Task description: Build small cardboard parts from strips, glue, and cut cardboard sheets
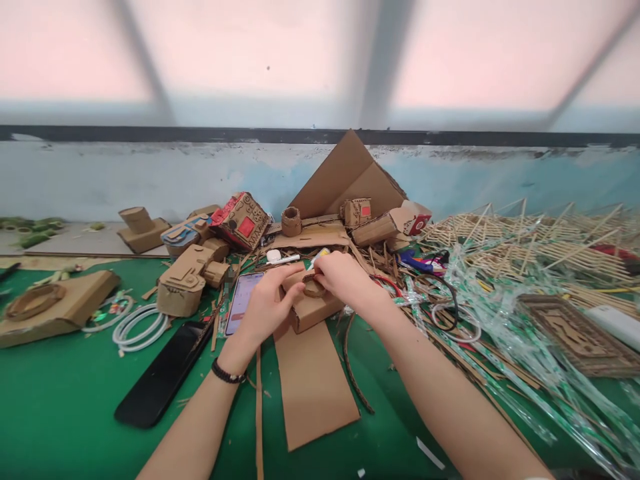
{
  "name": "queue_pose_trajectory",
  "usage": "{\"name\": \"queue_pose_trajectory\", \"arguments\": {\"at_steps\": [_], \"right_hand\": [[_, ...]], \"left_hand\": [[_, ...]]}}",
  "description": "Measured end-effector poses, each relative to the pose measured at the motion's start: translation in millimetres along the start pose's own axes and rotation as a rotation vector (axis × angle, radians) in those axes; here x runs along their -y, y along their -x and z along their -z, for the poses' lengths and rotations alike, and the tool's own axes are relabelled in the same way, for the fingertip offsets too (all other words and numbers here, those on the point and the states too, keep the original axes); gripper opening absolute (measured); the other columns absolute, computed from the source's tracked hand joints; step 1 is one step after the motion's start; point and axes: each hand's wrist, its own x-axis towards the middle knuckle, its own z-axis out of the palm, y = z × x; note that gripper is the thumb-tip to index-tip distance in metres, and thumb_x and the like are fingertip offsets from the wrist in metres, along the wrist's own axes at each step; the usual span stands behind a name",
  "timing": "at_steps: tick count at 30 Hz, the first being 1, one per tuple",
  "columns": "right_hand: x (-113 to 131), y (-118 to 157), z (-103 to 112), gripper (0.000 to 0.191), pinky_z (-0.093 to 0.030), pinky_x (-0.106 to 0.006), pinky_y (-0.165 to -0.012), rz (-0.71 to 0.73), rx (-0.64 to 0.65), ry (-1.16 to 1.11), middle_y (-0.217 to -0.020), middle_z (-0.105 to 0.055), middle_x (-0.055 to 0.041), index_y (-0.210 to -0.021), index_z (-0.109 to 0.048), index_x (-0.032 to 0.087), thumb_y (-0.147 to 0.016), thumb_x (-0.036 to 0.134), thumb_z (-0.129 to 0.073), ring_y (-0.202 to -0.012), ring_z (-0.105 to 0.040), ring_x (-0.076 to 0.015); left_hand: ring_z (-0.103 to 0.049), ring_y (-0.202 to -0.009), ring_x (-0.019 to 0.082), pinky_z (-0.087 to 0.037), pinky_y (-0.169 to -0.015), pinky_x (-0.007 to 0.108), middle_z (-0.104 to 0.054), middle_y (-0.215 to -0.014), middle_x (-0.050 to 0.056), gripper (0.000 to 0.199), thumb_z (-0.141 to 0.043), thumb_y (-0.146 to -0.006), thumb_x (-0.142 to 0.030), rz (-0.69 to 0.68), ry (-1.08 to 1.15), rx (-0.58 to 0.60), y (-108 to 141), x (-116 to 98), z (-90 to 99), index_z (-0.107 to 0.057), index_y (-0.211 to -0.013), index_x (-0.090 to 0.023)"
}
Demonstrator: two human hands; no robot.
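A small cardboard box (320,312) sits in front of me, a coiled cardboard ring (314,288) on its top. At the ring's right side my right hand (343,280) is closed, with its fingertips pinching the rim. My left hand (270,300) grips the box from the left, its thumb beside the ring and its fingers reaching behind. Under and before the box lies a flat cardboard sheet (315,393). Partly covered by my left hand is a phone (243,307) with a lit screen.
Cardboard camera models (183,280) stand left, near a white cable (140,327) and a black phone (160,377). A cardboard roll (291,221) and propped cardboard (345,173) are behind. Plastic strips (480,300), wooden sticks (525,233) and a corrugated frame (580,333) crowd the right.
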Motion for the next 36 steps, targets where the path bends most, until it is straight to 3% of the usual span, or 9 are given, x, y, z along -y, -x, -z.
{"name": "queue_pose_trajectory", "arguments": {"at_steps": [3, 7, 13, 16, 20, 27, 36], "right_hand": [[-2, 1, -2, 0.016, -0.044, -0.030, -0.065, 0.002, -0.010, -0.025, -0.081, -0.076, -0.0149, -0.081, -0.076, 0.018, -0.090, 0.009, -0.066, -0.075, -0.072, -0.0275], [-8, 8, -3, 0.019, -0.045, -0.028, -0.065, 0.010, -0.020, -0.100, -0.074, -0.075, -0.0086, -0.082, -0.078, 0.021, -0.096, 0.019, -0.065, -0.073, -0.071, -0.0235], [-17, 28, -21, 0.020, -0.049, -0.026, -0.065, -0.061, -0.168, -0.609, -0.078, -0.078, -0.0003, -0.114, -0.077, 0.023, -0.099, 0.030, -0.065, -0.068, -0.071, -0.0178], [-21, 37, -31, 0.017, -0.052, -0.027, -0.066, -0.053, -0.214, -0.712, -0.086, -0.079, -0.0004, -0.109, -0.075, 0.024, -0.096, 0.032, -0.067, -0.071, -0.073, -0.0178], [-21, 47, -39, 0.012, -0.055, -0.028, -0.068, -0.025, -0.266, -0.713, -0.091, -0.080, -0.0011, -0.103, -0.074, 0.024, -0.097, 0.032, -0.067, -0.073, -0.073, -0.0180], [-18, 58, -36, 0.022, -0.057, -0.035, -0.080, 0.139, -0.315, -0.525, -0.107, -0.078, -0.0078, -0.117, -0.073, 0.024, -0.097, 0.034, -0.070, -0.094, -0.071, -0.0243], [-25, 57, -38, 0.026, -0.057, -0.036, -0.080, 0.097, -0.323, -0.537, -0.109, -0.077, -0.0077, -0.116, -0.073, 0.024, -0.094, 0.035, -0.077, -0.093, -0.071, -0.0243]], "left_hand": [[-0.068, -0.126, 0.028, -0.053, -0.110, 0.046, -0.073, -0.134, 0.010, 0.042, -0.071, -0.096, -0.043, -0.010, 0.016, 0.083, 2, -5, -7.7, -0.068, -0.134, -0.024], [-0.069, -0.123, 0.027, -0.054, -0.109, 0.046, -0.075, -0.132, 0.008, 0.035, -0.070, -0.097, -0.039, -0.002, 0.028, 0.108, 2, -5, -11.4, -0.070, -0.130, -0.025], [-0.068, -0.123, 0.028, -0.054, -0.109, 0.048, -0.075, -0.129, 0.009, 0.033, -0.073, -0.095, -0.037, 0.001, 0.031, 0.096, 1, -2, -10.9, -0.071, -0.125, -0.023], [-0.067, -0.125, 0.029, -0.053, -0.110, 0.049, -0.074, -0.129, 0.010, 0.033, -0.074, -0.094, -0.037, 0.014, 0.042, 0.104, 3, -4, -11.2, -0.069, -0.123, -0.023], [-0.064, -0.132, 0.031, -0.050, -0.113, 0.052, -0.071, -0.135, 0.012, 0.036, -0.076, -0.093, -0.040, 0.061, 0.057, 0.114, 5, -5, -12.5, -0.068, -0.123, -0.023], [-0.061, -0.138, 0.033, -0.050, -0.116, 0.053, -0.068, -0.138, 0.015, 0.037, -0.077, -0.091, -0.043, 0.115, 0.171, 0.121, 7, 0, -16.9, -0.064, -0.120, -0.023], [-0.058, -0.142, 0.031, -0.050, -0.118, 0.050, -0.066, -0.144, 0.014, 0.039, -0.076, -0.092, -0.044, 0.197, 0.337, 0.207, 3, -1, -8.8, -0.063, -0.122, -0.024]]}}
